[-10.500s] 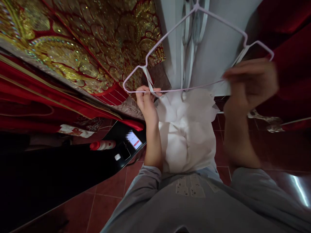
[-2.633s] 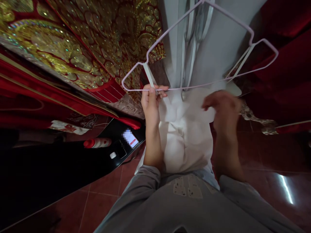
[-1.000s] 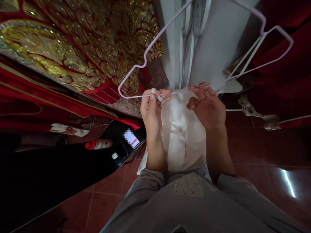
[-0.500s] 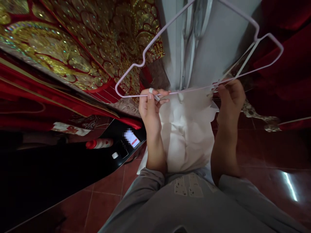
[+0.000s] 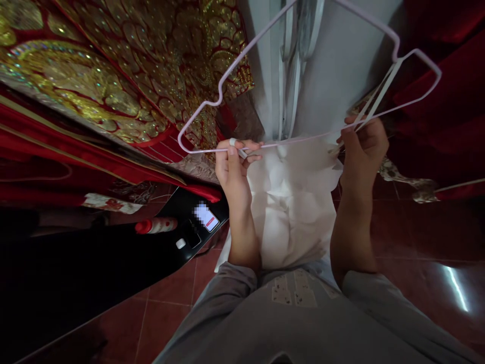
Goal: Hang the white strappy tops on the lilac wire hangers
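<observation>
Right hand (image 5: 369,140) shifted outward, strap (image 5: 384,91) in grasp

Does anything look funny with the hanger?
Yes: the pink hanger tilts, left end lower. One white strap hangs on its right notch, but its left notch has none; the other strap lies over a finger of the left hand.

No text can be read; marks on the lit phone (image 5: 208,221) are too small or pixelated.
</observation>
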{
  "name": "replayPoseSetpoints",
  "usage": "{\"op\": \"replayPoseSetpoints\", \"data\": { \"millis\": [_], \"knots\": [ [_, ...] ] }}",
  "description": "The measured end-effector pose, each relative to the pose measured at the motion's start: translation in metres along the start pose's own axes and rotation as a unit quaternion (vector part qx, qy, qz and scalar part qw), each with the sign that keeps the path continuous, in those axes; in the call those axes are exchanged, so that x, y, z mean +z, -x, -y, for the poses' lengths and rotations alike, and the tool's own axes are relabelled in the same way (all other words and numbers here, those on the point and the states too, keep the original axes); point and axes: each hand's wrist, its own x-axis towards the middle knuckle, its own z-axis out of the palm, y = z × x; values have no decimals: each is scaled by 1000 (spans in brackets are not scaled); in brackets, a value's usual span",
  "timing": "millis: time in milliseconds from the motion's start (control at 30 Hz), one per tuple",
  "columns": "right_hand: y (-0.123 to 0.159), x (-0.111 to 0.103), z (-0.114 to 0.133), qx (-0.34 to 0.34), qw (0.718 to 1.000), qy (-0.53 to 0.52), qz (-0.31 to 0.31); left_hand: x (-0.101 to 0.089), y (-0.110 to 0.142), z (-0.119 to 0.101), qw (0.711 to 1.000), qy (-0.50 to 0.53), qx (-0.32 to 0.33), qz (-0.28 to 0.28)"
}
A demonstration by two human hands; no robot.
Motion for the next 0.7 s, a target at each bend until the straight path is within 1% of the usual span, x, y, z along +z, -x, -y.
{"op": "replayPoseSetpoints", "data": {
  "millis": [133,200,367,433,533,633,700],
  "knots": [
    [-2,5,5,-30,998,-16,-54,-1,0,-2,1000,16,-6,6],
    [-2,6,9,-46,996,-26,-72,-1,0,-3,1000,19,-9,6],
    [0,4,12,-44,994,-19,-98,-1,-2,-9,1000,19,-10,0],
    [1,1,12,-41,995,-2,-93,-1,-3,-10,1000,16,-11,-4],
    [3,-2,15,-31,997,13,-63,-3,-3,-11,1000,24,-11,-1],
    [5,-2,25,-34,998,-3,-44,-4,-4,-10,1000,17,-15,-6],
    [7,-1,36,-45,998,-15,-43,-4,-5,-10,1000,2,-16,-15]
  ]
}}
